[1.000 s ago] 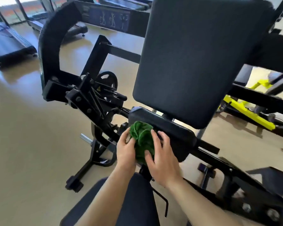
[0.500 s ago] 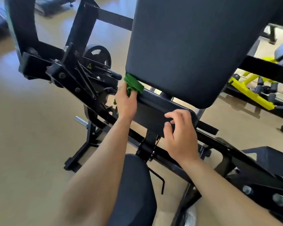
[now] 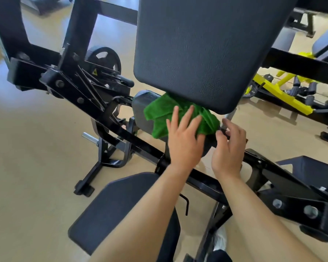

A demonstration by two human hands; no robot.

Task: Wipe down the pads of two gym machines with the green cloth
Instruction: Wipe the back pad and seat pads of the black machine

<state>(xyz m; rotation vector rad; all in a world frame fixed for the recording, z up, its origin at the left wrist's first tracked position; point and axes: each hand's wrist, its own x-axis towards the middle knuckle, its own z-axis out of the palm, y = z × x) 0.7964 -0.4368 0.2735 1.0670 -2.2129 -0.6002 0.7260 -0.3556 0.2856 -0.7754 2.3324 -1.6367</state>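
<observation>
The green cloth (image 3: 159, 118) lies spread over the small black lower pad (image 3: 140, 103) of the gym machine, just under the big black back pad (image 3: 201, 50). My left hand (image 3: 184, 140) presses flat on the cloth with its fingers spread. My right hand (image 3: 229, 146) hovers at the right end of the lower pad, fingers curled, touching the cloth's right edge near the pad's corner. The black seat pad (image 3: 125, 207) is below, partly hidden by my left forearm.
The machine's black steel frame (image 3: 95, 103) with a weight plate (image 3: 104, 59) stands to the left, its foot (image 3: 83, 188) on the tan floor. A yellow machine (image 3: 280, 95) sits at the right. Another black pad (image 3: 311, 169) is at lower right.
My left hand has slid the cloth from the pad's left end to its middle and right, now flat on it. My right hand shifted right, off the pad's front.
</observation>
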